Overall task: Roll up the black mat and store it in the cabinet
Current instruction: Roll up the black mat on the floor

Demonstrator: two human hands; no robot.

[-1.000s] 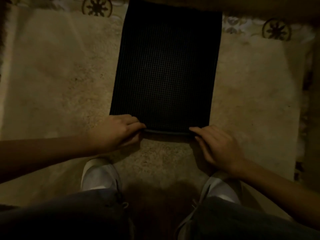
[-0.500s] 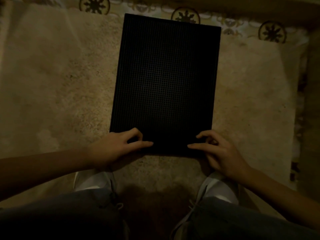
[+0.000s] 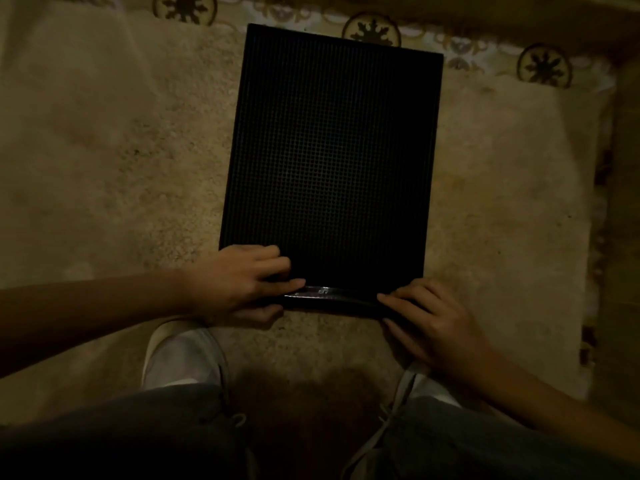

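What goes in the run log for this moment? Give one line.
phase: starting roll | black mat: near edge curled | left hand, right hand: gripping near edge | carpet

Your arms are bare all the way up, no sleeves or anything on the wrists. You've got dark grey trousers (image 3: 145,431) on, and white sneakers: left shoe (image 3: 181,355) looks plain and rounded, right shoe (image 3: 429,386) has a long pale lace (image 3: 391,414) trailing loose.

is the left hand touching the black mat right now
Touching. In the head view the left hand lies on the near left corner of the black mat, fingers over its curled near edge and thumb tucked below it.
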